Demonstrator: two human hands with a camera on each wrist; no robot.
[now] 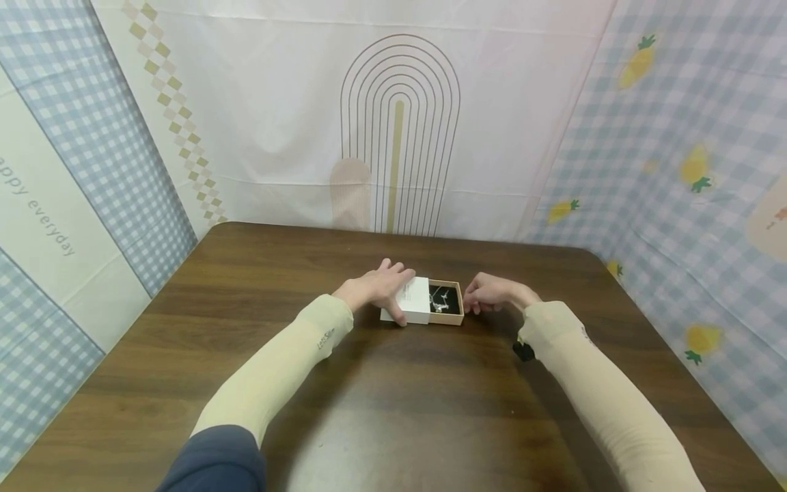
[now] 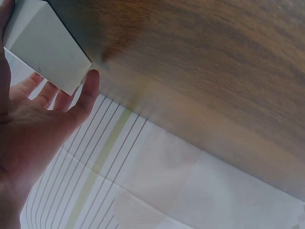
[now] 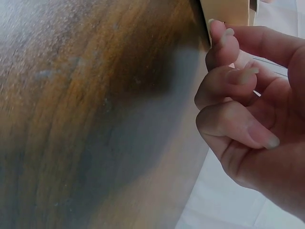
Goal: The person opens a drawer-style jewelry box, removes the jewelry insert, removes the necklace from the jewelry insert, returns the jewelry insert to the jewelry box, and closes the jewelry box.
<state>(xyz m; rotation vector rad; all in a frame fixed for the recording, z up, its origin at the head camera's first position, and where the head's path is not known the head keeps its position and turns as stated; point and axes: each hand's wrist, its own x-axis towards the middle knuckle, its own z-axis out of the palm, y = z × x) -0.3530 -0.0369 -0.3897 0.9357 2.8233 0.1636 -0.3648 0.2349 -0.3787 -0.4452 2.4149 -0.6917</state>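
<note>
A white box sleeve [image 1: 419, 299] lies near the middle of the table. From its right end a kraft-brown drawer [image 1: 447, 319] stands partly out. Silvery jewellery [image 1: 440, 301], apparently a necklace, rests on the black lining inside. My left hand [image 1: 384, 287] grips the sleeve across its left part, thumb on the near side and fingers on the far side. In the left wrist view the sleeve [image 2: 45, 50] shows between thumb and fingers. My right hand [image 1: 488, 292] is at the drawer's right end. Its thumb and index finger pinch at the drawer's edge [image 3: 231, 12]; the other fingers are curled.
The brown wooden table [image 1: 393, 410] reaches to patterned cloths [image 1: 277, 102] hanging behind and at both sides. A small black device [image 1: 524, 351] hangs under the right wrist. Bare tabletop surrounds the box.
</note>
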